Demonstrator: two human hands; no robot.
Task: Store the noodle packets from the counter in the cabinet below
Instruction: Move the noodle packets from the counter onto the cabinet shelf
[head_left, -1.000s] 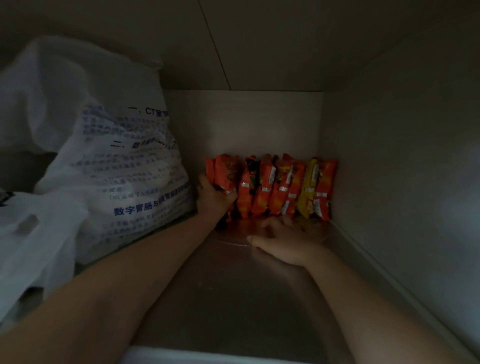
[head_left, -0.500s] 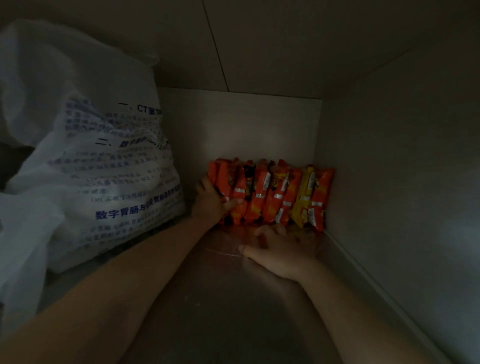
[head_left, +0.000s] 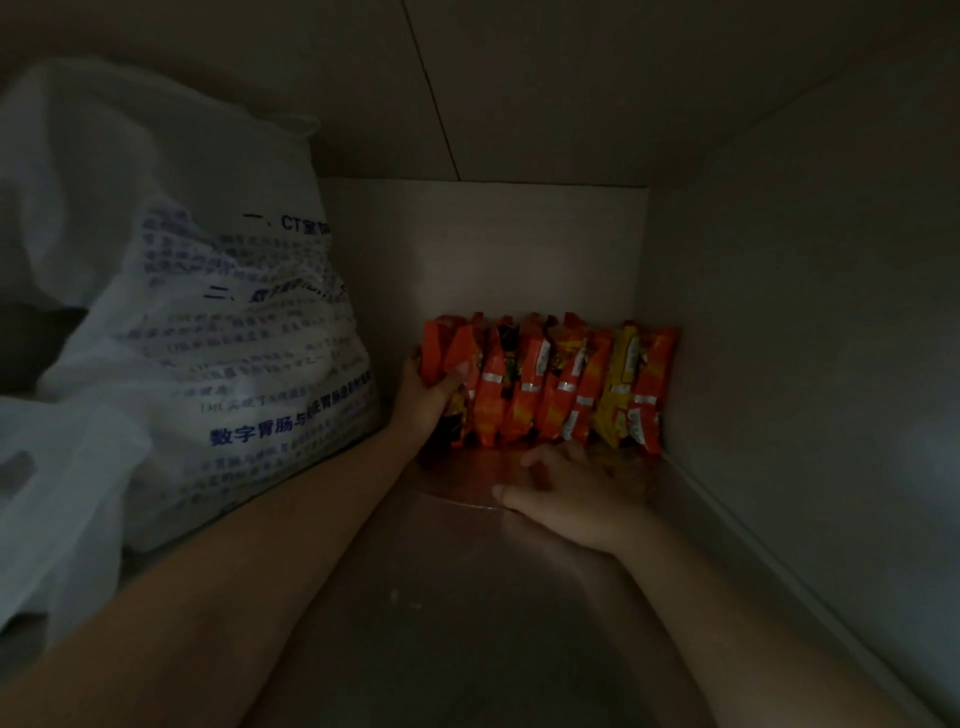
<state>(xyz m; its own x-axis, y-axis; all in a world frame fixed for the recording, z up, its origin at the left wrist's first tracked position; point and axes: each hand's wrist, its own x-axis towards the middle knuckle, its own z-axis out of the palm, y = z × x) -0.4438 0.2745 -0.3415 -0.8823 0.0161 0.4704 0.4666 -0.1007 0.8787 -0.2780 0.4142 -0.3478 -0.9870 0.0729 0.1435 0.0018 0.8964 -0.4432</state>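
Note:
Inside the dim cabinet, several orange and red noodle packets (head_left: 550, 384) stand upright in a row against the back wall, with one yellow packet (head_left: 621, 384) near the right end. My left hand (head_left: 423, 395) grips the leftmost packet (head_left: 441, 353), thumb across its front. My right hand (head_left: 576, 493) lies palm down on the cabinet floor (head_left: 467, 623) just in front of the row, fingers spread, its fingertips at the packets' lower edges.
A large white plastic bag with blue printed text (head_left: 171, 332) fills the left side, touching my left forearm. The right cabinet wall (head_left: 805, 364) stands close beside the row's right end. The back wall (head_left: 493, 249) is directly behind the packets.
The hands have stayed almost still. My left hand has shifted its hold slightly on the leftmost packet, and the view has moved a little.

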